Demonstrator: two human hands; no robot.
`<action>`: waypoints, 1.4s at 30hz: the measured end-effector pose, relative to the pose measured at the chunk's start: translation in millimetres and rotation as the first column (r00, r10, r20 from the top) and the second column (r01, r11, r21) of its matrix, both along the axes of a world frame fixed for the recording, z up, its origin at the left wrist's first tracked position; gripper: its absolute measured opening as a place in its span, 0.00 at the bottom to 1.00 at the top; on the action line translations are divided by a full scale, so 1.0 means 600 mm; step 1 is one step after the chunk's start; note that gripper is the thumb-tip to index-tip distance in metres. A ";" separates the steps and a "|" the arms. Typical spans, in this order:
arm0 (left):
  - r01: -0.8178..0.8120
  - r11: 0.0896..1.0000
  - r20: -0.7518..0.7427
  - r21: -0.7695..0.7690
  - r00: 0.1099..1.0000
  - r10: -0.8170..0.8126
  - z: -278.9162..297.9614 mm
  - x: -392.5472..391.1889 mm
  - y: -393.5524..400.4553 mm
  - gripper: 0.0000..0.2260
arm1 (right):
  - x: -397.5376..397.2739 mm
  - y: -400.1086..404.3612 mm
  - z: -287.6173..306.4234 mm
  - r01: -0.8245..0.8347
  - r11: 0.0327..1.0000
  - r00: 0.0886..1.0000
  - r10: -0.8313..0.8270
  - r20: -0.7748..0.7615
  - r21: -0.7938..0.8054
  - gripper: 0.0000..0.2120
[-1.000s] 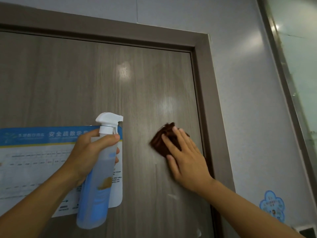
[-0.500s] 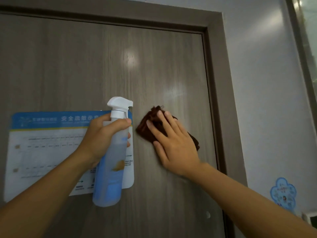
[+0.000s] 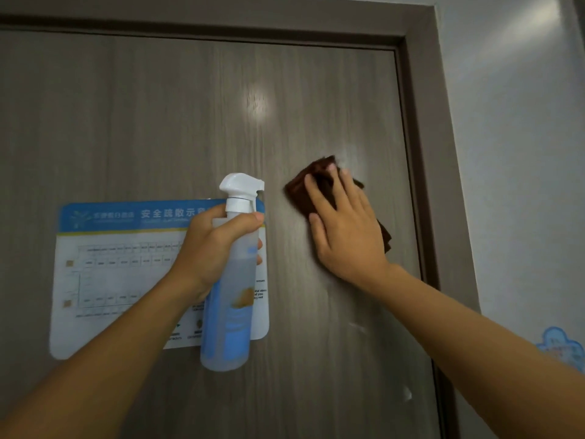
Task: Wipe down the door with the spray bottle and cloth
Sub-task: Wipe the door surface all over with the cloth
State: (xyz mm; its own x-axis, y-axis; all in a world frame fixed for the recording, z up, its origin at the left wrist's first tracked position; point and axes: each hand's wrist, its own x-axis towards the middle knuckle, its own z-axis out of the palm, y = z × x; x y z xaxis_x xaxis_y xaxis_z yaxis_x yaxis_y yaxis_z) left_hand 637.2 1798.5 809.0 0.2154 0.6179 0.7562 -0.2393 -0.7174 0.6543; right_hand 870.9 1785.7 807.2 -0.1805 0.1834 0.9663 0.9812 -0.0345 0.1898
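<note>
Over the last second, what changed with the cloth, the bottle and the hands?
The right hand slid the brown cloth left across the door, toward the notice, then back right toward the frame. Nothing was picked up or released: straight fingers press the cloth flat, and the left hand grips the spray bottle upright throughout.

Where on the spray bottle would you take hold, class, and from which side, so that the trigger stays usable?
Grip the spray bottle round its narrow neck just under the white trigger head, coming from the left side, as the left hand does. The bottle stands upright with its nozzle pointing right, so this probably leaves a finger free for the trigger.
</note>
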 end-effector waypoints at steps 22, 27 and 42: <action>-0.019 1.000 -0.007 0.015 1.000 0.019 -0.002 -0.001 0.003 0.06 | 0.045 -0.021 -0.066 0.093 0.986 0.933 -0.038 0.358 -0.138 0.27; -0.027 0.999 -0.010 0.022 1.000 0.027 -0.002 -0.002 0.003 0.05 | 0.132 -0.043 -0.084 0.077 0.989 0.976 -0.048 0.212 -0.129 0.27; -0.125 0.992 0.017 0.026 0.992 0.124 -0.070 0.037 -0.020 0.17 | 0.121 -0.042 -0.104 0.020 0.994 0.998 -0.013 0.063 -0.104 0.28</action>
State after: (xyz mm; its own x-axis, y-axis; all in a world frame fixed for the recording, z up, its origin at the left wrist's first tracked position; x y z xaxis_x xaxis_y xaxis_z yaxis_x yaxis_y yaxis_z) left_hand 659.7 1786.6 766.9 0.1262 0.6185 0.7756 -0.1571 -0.7595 0.6312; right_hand 943.6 1760.6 744.6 -0.2359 0.2867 0.9285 0.9668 -0.0273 0.2540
